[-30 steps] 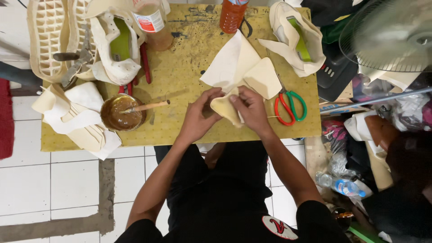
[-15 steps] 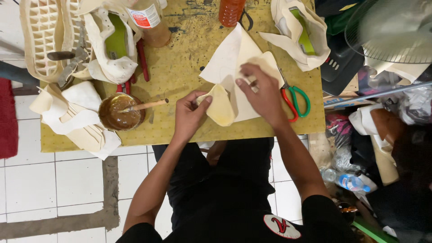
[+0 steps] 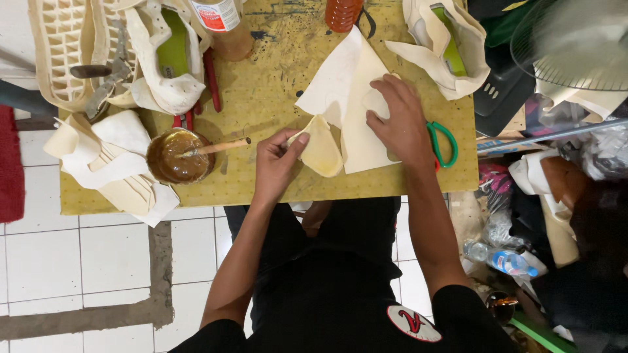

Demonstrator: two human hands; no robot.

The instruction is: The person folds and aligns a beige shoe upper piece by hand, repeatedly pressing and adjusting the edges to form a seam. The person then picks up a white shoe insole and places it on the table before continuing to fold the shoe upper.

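My left hand (image 3: 278, 162) grips a small curved cream piece of material (image 3: 322, 150) near the front of the yellow work board (image 3: 261, 98). My right hand (image 3: 400, 117) lies flat on a larger cream sheet (image 3: 347, 85) spread on the board, fingers over another small cream piece. Left of my left hand stands a round pot of brown glue (image 3: 175, 157) with a wooden-handled brush (image 3: 219, 147) resting in it.
Green-handled scissors (image 3: 445, 140) lie beside my right wrist. Shoe uppers (image 3: 167, 62) and a pale sole (image 3: 59, 49) sit at the back left, another upper (image 3: 445, 46) at the back right, cream offcuts (image 3: 111, 163) at the left, two bottles (image 3: 226, 23) behind. A fan (image 3: 575, 39) and clutter stand right.
My right hand has slid away from my left onto the large sheet at the back right. My left hand kept the small curved piece and stayed near the front.
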